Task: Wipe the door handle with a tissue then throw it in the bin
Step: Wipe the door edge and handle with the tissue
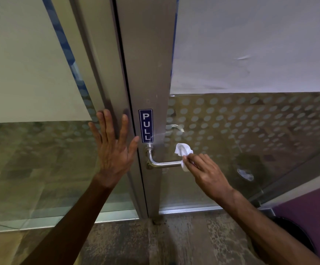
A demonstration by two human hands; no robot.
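Two hands at a glass door with a metal frame (pixel 151 73). Frosted-dot glass panels (pixel 251 121) extend to either side of both hands. Concrete floor (pixel 155 241) below the forearms. Left hand (pixel 115 148): flat, fingers spread wide, palm pressed against the frame edge left of the door gap, holding nothing. Right hand (pixel 207 173): fingers pinched closed around a crumpled white tissue (pixel 183 153). Tissue sits over the free end of the steel lever door handle (pixel 163 163), which runs between the two hands, its mount nearer the left thumb. Blue "PULL" sign (pixel 146 125) fixed upright on the frame just above the handle mount, beside the left thumb tip.
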